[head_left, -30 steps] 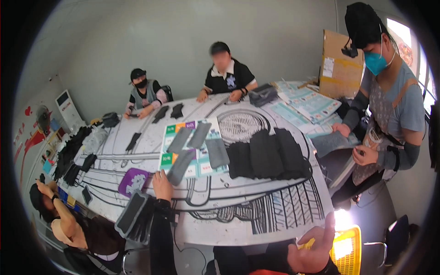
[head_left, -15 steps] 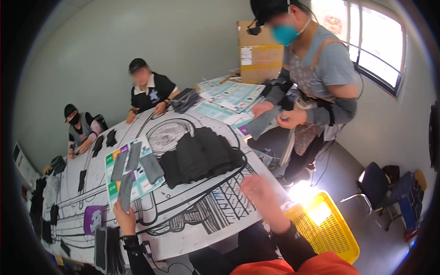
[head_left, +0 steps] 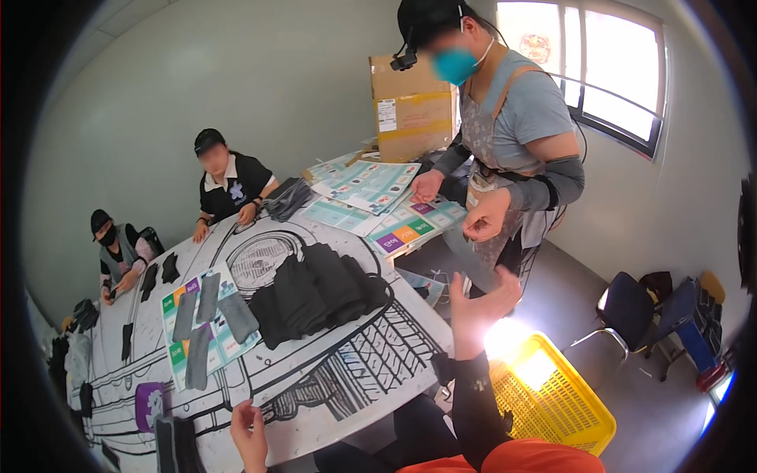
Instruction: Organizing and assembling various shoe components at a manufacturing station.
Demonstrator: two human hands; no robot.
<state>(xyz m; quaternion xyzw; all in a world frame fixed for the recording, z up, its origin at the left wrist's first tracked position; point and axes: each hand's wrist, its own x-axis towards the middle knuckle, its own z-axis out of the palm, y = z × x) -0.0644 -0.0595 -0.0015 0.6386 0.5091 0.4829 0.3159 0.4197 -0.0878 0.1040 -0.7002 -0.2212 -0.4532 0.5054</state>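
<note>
My right hand [head_left: 479,315] is raised beyond the table's right edge, palm up, with its fingers spread. A grey sock [head_left: 470,262] hangs from the hand [head_left: 487,216] of a standing co-worker, and its lower end reaches my right fingers; I cannot tell whether they touch it. My left hand [head_left: 250,435] is over the table's near edge, fingers loosely bent and apart, holding nothing. Beyond it, several grey socks lie on a colourful printed sheet [head_left: 240,351]; the nearest grey sock [head_left: 197,359] lies lengthwise. A heap of black socks [head_left: 315,292] is to their right.
A yellow plastic basket [head_left: 564,394] stands at right below the table. More printed sheets [head_left: 371,185] and a cardboard box [head_left: 414,118] are at the back. Dark socks [head_left: 175,445] lie beside a purple piece [head_left: 148,406]. Two people sit across the line-drawn table [head_left: 323,422]. A chair [head_left: 631,307] stands right.
My left hand has let go of the grey sock on the sheet and drawn back. My right hand has moved right, and the co-worker's grey sock has come down toward it. The view has shifted.
</note>
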